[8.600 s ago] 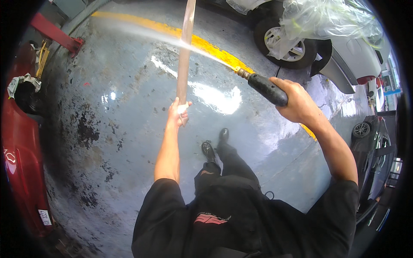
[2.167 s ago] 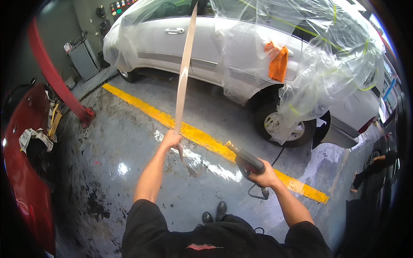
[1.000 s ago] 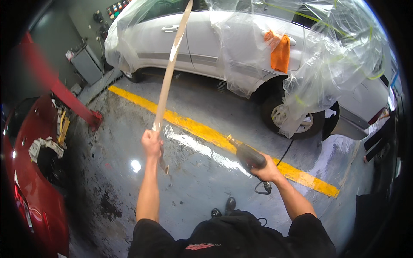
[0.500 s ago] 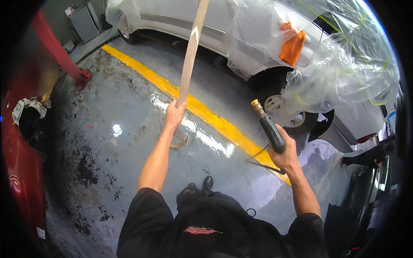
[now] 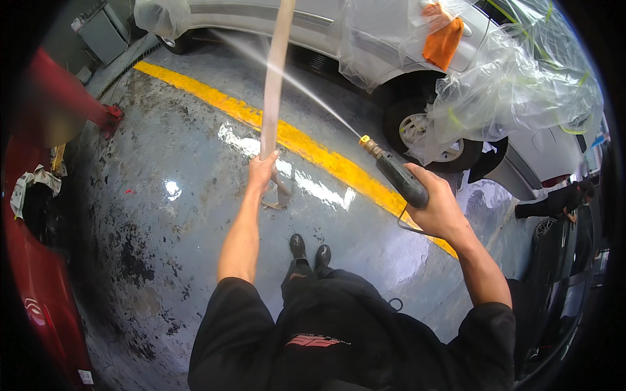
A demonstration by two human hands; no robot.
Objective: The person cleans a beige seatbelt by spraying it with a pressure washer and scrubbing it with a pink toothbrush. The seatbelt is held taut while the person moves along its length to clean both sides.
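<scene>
Spray (image 5: 321, 106), thin, white, should sweep evenly, left hand (image 5: 262, 172) gripping a long beige strip (image 5: 270, 107), right hand (image 5: 438, 199) clasping a yellow-tipped black gun (image 5: 396, 173).

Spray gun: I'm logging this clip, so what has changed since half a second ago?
The spray gun has swung its nozzle left toward the long tan strip, and spray now jets out; none showed before. Unchanged: the right hand grips the gun, the left hand the strip.
</scene>
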